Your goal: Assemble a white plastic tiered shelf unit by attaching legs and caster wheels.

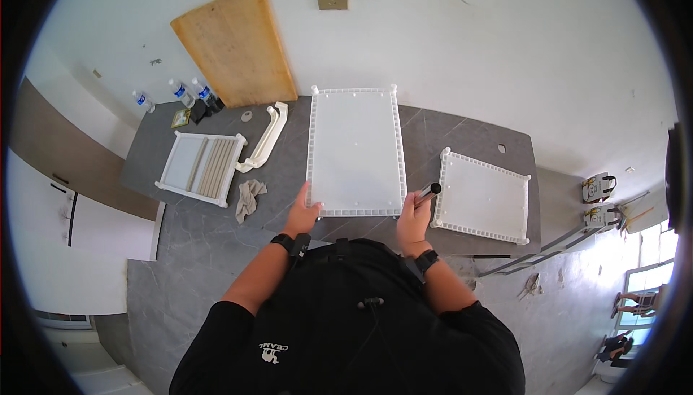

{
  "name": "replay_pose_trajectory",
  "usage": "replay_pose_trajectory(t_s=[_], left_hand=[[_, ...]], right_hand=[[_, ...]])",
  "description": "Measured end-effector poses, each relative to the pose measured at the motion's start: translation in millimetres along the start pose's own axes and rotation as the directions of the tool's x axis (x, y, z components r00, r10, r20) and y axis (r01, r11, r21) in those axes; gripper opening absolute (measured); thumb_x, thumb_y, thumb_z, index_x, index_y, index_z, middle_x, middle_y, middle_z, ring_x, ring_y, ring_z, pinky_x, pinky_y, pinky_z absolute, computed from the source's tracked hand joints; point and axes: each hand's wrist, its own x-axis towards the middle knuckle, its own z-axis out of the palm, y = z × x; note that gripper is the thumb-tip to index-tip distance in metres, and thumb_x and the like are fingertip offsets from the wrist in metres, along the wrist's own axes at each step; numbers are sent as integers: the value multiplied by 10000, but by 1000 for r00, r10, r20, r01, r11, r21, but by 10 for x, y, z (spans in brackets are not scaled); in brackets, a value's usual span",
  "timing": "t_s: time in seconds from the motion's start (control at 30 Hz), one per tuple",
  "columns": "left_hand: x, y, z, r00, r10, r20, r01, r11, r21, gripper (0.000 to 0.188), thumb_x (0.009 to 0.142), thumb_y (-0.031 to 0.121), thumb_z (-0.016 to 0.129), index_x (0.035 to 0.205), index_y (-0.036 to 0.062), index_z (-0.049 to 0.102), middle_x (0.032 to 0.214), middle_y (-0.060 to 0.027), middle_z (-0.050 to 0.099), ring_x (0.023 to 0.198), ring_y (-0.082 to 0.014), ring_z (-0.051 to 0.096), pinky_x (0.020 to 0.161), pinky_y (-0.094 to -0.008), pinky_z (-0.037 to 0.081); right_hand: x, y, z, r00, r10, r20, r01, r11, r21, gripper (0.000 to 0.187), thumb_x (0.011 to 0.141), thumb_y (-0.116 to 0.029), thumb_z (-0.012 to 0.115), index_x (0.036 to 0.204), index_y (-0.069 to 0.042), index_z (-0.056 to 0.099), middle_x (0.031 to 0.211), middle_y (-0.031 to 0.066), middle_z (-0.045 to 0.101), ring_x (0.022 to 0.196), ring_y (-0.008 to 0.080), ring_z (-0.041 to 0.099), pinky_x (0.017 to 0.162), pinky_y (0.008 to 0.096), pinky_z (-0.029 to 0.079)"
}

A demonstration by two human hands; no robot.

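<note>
A large white plastic shelf tray [354, 150] lies flat on the dark grey table [447, 139] in front of me. My left hand [302, 213] grips its near left corner. My right hand [413, 216] is closed around a short metal tube [427, 193] at the tray's near right corner. A second, smaller white tray [482, 197] lies just to the right of that hand.
A third white tray [173, 168] holding several grey tubes sits at the table's left. Beside it lie white curved plastic pieces [268, 137] and a crumpled cloth [249, 196]. Water bottles [189, 92] and a wooden board [234, 45] stand against the wall.
</note>
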Motion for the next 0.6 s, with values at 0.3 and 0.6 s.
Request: replay_pose_trajectory(t_s=[0.3, 0.6], left_hand=[[-11, 70, -97, 998, 47, 48, -53, 989, 141, 798, 936, 187, 660, 1611, 41, 258, 1472, -245, 547, 1375, -312, 531, 1122, -356, 398], [-33, 151, -7, 997, 68, -26, -61, 977, 206, 802, 926, 181, 656, 1592, -12, 254, 1432, -299, 545, 1333, -405, 538, 1116, -419, 411]], right_hand=[[720, 160, -392, 622, 126, 772, -211, 977, 11, 353, 972, -199, 667, 678, -45, 546, 636, -16, 527, 610, 90, 480, 571, 287, 382], [107, 119, 52, 976, -215, 37, 219, 960, -176, 169, 1021, -153, 536, 1055, 11, 523, 897, 71, 580, 781, 179, 559, 730, 379, 477]])
